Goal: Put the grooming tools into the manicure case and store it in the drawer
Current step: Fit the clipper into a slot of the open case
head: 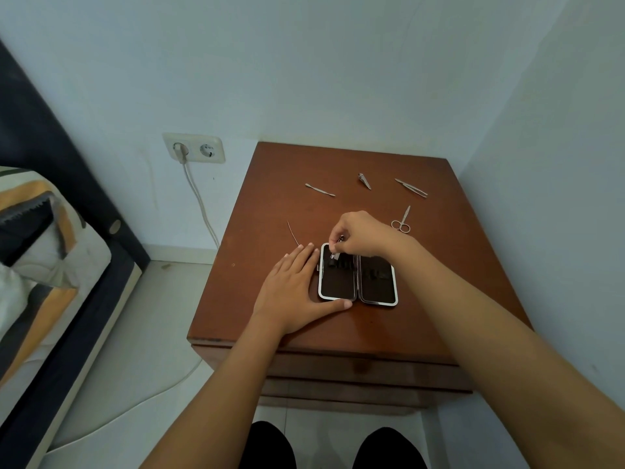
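the case lies open on the nightstand, left hand flat beside it, right hand pinching a small tool into it, while scissors, tweezers, clipper and two picks beyond the case still wait.

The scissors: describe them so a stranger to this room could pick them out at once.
Find the brown wooden nightstand in the corner. The small scissors lie on its right side, just behind the right hand working at the open manicure case. Alone among the loose metal tools, they have two ring handles.
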Motion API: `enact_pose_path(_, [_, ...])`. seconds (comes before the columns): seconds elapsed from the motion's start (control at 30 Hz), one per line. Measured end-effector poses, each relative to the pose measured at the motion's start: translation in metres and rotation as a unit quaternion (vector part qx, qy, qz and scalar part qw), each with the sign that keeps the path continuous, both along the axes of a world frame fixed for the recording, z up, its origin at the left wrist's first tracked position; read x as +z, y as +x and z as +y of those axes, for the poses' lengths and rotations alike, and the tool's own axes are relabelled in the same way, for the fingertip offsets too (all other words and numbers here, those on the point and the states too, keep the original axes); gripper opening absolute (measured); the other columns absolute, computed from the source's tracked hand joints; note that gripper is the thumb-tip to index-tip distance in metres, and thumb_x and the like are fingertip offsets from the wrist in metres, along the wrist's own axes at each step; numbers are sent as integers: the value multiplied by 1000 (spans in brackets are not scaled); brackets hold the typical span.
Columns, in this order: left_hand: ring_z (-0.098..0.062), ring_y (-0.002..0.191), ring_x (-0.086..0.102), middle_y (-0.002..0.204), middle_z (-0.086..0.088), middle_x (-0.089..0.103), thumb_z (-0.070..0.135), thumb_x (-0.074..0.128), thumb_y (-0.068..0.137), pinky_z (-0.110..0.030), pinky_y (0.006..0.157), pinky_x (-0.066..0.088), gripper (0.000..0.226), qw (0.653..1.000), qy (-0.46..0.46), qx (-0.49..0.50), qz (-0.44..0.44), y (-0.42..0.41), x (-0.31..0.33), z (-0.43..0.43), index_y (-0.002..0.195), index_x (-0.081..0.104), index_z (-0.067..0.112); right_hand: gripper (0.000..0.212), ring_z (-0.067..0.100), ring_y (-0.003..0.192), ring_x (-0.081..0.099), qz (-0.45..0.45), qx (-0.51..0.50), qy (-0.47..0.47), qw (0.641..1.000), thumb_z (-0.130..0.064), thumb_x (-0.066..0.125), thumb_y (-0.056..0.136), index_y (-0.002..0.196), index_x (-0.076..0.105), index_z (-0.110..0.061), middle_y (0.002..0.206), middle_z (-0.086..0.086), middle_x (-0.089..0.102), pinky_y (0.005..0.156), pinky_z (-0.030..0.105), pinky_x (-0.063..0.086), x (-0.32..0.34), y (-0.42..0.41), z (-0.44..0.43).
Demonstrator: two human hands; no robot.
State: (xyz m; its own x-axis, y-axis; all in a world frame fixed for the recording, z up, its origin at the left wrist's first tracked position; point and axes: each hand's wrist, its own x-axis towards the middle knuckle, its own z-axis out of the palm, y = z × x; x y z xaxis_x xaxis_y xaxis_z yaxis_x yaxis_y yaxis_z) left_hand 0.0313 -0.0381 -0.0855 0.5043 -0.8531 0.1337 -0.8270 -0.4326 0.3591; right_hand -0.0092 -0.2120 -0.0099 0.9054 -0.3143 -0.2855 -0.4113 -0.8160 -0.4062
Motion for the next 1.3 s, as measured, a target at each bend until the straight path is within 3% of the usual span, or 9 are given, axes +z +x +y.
enact_pose_path(0.1, [-7, 145, 3, 158, 8, 12, 88, 34, 65, -28, 116, 1, 110, 1000, -1, 1, -4, 0, 0, 0, 150, 14, 22, 14, 6, 64, 48, 3, 4, -11, 1000, -18, 61, 83, 72, 67, -24, 77, -4, 53, 62, 25, 40, 0, 3, 3])
enact_pose_path(0.23, [-7, 145, 4, 158, 7, 12, 89, 35, 65, -28, 116, 1, 110, 1000, -2, 0, -4, 1, -2, -1, 150, 14, 22, 18, 13, 78, 53, 20, -13, -9, 1000, -15, 64, 78, 64, 66, -26, 89, 4, 58, 65, 27, 42, 1, 8, 6])
enact_pose_path(0.37, [-7, 145, 3, 158, 8, 11, 89, 34, 65, -29, 117, 2, 110, 1000, 0, 0, -4, 1, -2, -1, 150, 14, 23, 6, 13, 84, 57, 0, -41, 8, 999, -15, 70, 76, 77, 73, -20, 84, 1, 60, 68, 25, 43, 0, 8, 9])
enact_pose_path(0.67, [-8, 145, 4, 158, 8, 12, 88, 36, 65, -28, 115, 1, 109, 1000, -5, 1, 0, 0, -2, -1, 150, 15, 22, 12, 16, 86, 64, -104, -172, 24, 979, -24, 77, 70, 81, 73, -22, 92, 8, 70, 80, 28, 53, -15, -3, 21])
enact_pose_path(0.93, [-8, 145, 4, 158, 7, 12, 89, 33, 63, -29, 117, 2, 111, 1000, -2, -1, 3, 0, -2, 0, 150, 14, 22, 6, 14, 76, 59, -153, -242, 38, 958, -17, 73, 72, 77, 73, -13, 78, 5, 68, 67, 22, 44, -17, -5, 31])
enact_pose_path(1.1, [-8, 145, 3, 158, 6, 11, 89, 32, 64, -30, 117, 2, 111, 1000, 2, -3, 6, 1, -1, 0, 150, 13, 21, 9, 14, 67, 59, -196, -260, 61, 943, -11, 71, 71, 79, 75, -9, 71, 5, 66, 64, 23, 46, -25, -6, 38])
enact_pose_path(1.3, [-8, 145, 2, 158, 6, 10, 89, 32, 64, -29, 117, 1, 112, 1000, 8, -4, 9, 0, 0, 0, 150, 12, 21, 14, 14, 77, 65, -225, -251, 86, 938, -10, 72, 74, 87, 75, -7, 87, 10, 74, 73, 18, 46, -28, -12, 38])
